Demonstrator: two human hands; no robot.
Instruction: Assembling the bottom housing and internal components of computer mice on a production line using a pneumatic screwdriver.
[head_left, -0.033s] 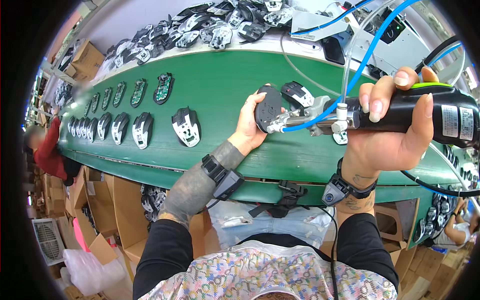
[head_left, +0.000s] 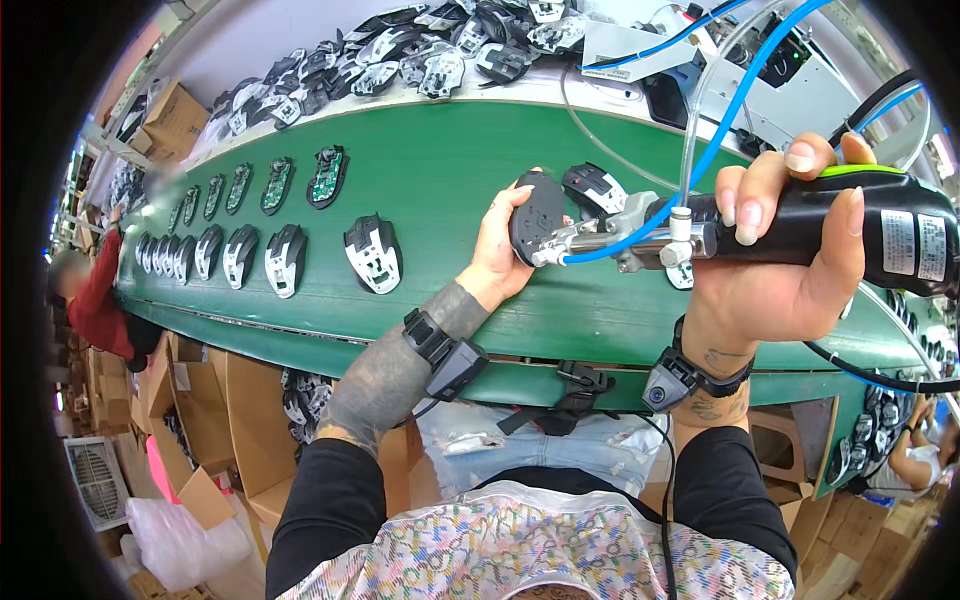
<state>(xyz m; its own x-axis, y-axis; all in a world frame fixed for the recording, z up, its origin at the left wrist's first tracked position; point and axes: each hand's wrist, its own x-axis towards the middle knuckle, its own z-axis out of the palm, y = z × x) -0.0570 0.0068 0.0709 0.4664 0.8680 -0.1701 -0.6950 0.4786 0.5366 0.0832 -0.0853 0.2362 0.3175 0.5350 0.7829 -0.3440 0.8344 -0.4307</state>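
In my left hand (head_left: pixel 494 243) is a dark computer mouse body (head_left: pixel 541 205), its flat underside turned up and toward the right. The fingers wrap round its left edge. My right hand (head_left: pixel 775 285) grips a black electric screwdriver (head_left: pixel 800 232) held sideways, with a metal nozzle fitting (head_left: pixel 640 242) at its front. The nozzle tip meets the lower right part of the mouse body; the exact contact spot is hidden. A blue air hose (head_left: pixel 715 150) joins the fitting and runs up to the right. Just beyond the fitting lies a black and white mouse shell (head_left: pixel 594 188).
On the green belt (head_left: pixel 450 150), white and black mouse shells (head_left: pixel 372 254) line up at left, with green circuit boards (head_left: pixel 326 177) behind them. More shells (head_left: pixel 440 70) are heaped on the back ledge. A feeder machine (head_left: pixel 770 70) stands back right. Cardboard boxes (head_left: pixel 255 420) sit below left.
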